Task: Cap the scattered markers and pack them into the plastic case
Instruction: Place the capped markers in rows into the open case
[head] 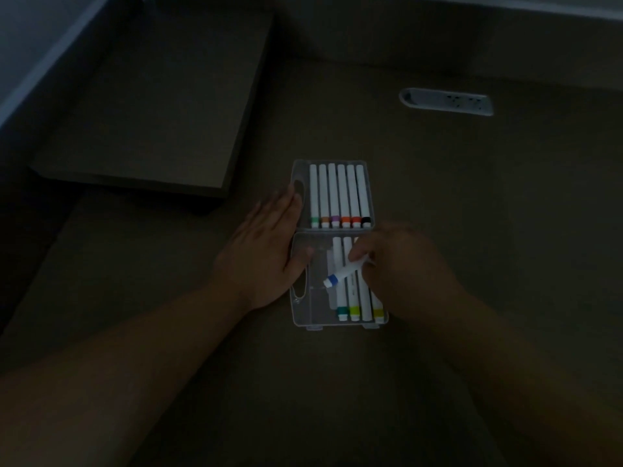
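Nearby, raised dark board beyond left hand, desk socket far right.

Right hand pinches blue-capped marker over case; left hand steadies case.

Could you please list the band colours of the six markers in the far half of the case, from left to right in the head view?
Green marker → light orange marker → purple marker → orange marker → red-orange marker → black marker.

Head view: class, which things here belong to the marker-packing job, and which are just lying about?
Job: case; six markers in far half; markers in near half; blue marker held by right hand; left hand steadying case.

Lying about: socket panel; raised board; desk.
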`<action>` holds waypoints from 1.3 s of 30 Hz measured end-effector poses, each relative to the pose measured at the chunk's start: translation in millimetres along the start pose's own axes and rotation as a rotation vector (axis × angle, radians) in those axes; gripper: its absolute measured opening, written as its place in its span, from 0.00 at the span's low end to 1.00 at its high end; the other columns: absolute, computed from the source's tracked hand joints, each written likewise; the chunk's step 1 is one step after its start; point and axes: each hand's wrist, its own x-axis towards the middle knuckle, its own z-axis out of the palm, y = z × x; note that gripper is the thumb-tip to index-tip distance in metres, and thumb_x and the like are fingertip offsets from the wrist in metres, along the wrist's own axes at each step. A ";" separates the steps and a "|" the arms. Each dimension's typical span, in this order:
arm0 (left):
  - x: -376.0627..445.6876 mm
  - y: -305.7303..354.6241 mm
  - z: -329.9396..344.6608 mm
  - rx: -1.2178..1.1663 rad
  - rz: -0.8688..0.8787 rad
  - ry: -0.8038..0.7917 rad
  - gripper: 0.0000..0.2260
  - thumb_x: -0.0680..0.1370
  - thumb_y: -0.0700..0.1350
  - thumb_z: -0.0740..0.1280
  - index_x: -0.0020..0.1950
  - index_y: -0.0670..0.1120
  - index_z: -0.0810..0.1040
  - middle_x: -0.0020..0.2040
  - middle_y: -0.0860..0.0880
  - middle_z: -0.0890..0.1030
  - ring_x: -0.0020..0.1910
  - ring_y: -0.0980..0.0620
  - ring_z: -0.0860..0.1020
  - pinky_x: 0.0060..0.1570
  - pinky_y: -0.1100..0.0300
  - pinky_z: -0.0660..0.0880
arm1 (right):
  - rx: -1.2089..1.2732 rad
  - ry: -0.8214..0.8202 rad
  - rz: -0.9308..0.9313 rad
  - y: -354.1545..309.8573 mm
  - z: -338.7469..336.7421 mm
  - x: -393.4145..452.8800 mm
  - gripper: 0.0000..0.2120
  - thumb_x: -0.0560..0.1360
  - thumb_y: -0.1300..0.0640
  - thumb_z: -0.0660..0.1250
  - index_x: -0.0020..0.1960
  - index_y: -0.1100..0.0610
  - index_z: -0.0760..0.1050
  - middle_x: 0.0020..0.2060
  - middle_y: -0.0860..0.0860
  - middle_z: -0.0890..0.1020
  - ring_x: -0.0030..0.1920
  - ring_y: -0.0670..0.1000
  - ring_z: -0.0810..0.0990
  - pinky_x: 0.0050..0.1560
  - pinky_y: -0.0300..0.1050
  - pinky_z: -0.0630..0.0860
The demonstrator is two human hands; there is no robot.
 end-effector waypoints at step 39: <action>-0.2 -3.1 -0.2 0.010 0.021 -0.012 0.36 0.79 0.66 0.49 0.80 0.48 0.42 0.81 0.50 0.42 0.79 0.55 0.42 0.75 0.56 0.41 | 0.177 -0.138 0.299 -41.3 27.6 25.5 0.15 0.77 0.55 0.69 0.61 0.58 0.76 0.58 0.54 0.79 0.58 0.53 0.78 0.58 0.46 0.74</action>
